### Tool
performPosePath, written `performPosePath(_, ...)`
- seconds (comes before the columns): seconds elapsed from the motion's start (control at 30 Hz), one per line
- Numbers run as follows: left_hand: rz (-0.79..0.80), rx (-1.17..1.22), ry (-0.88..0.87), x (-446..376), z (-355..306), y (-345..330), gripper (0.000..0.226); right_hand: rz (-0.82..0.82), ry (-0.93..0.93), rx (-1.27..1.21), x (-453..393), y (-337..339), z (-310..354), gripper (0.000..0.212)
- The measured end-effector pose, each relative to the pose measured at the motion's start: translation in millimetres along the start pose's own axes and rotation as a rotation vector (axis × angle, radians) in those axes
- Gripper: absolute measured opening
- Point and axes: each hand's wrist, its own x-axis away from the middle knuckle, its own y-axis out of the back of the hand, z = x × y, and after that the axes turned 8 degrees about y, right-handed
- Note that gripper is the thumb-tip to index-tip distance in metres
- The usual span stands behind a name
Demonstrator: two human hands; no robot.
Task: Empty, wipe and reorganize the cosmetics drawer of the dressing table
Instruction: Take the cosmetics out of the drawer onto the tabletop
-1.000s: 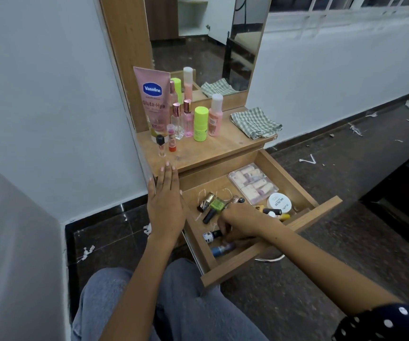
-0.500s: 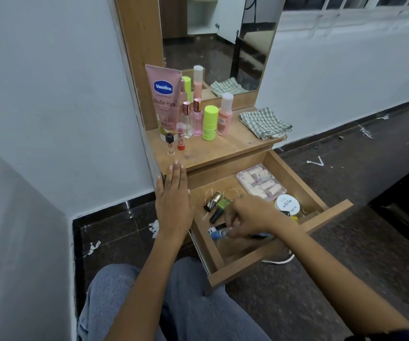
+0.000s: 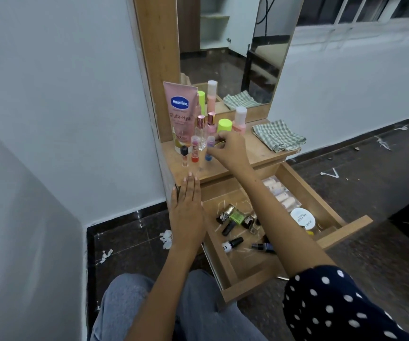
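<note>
The wooden drawer is pulled open and holds several nail polish bottles, a white round jar and a clear box of small rolls. My right hand is up on the dressing table top, its fingers pinched on a small blue-capped lip balm tube that stands beside a red-capped tube. My left hand rests flat, fingers together, against the table's front left corner. A pink Vaseline tube, perfume bottles and a green-capped stick stand behind.
A folded green checked cloth lies on the right of the table top. A mirror rises behind the bottles. White walls close in on the left. The dark floor carries scraps of white paper. My knees in grey jeans are below the drawer.
My right hand lifted the blue-capped tube out of the drawer and carried it up to the table top beside the red-capped tube. My left hand has stayed at the corner.
</note>
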Motion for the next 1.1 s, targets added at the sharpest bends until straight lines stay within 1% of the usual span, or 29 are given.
performPosePath(0.13,-0.007,0.037,-0.013,0,0,-1,0.061,-0.01,-0.001,0.072,-9,-23,-10,0.011)
performPosePath(0.3,-0.02,0.093,-0.011,0,-2,0,0.062,-0.051,-0.005,0.037,-3,-33,-14,0.013)
performPosePath(0.5,-0.018,0.093,-0.012,1,-1,-1,0.062,-0.065,-0.049,-0.015,8,-31,-15,0.023)
performPosePath(0.63,-0.009,0.1,-0.012,2,-1,0,0.06,-0.009,-0.077,-0.003,13,-21,-13,0.031)
performPosePath(0.73,-0.006,0.115,-0.007,2,-1,0,0.06,0.04,-0.073,-0.034,24,5,-18,0.038)
performPosePath(0.8,-0.001,0.108,-0.007,2,-2,0,0.06,0.113,-0.061,-0.022,38,35,-26,0.031)
performPosePath(0.83,-0.001,0.105,-0.006,2,-2,0,0.06,0.199,-0.062,0.02,46,51,-33,0.026)
performPosePath(0.87,-0.001,0.107,-0.005,2,-1,0,0.06,0.309,-0.068,0.091,55,68,-40,0.02)
performPosePath(0.93,0.002,0.111,-0.004,2,-1,0,0.06,0.509,-0.118,0.288,74,96,-56,0.015)
performPosePath(1.0,0.002,0.118,-0.006,2,-1,0,0.059,0.597,-0.221,0.452,93,115,-72,0.006)
performPosePath(1.1,0.002,0.127,-0.007,2,-2,2,0.058,0.645,-0.396,0.71,117,127,-89,0.022)
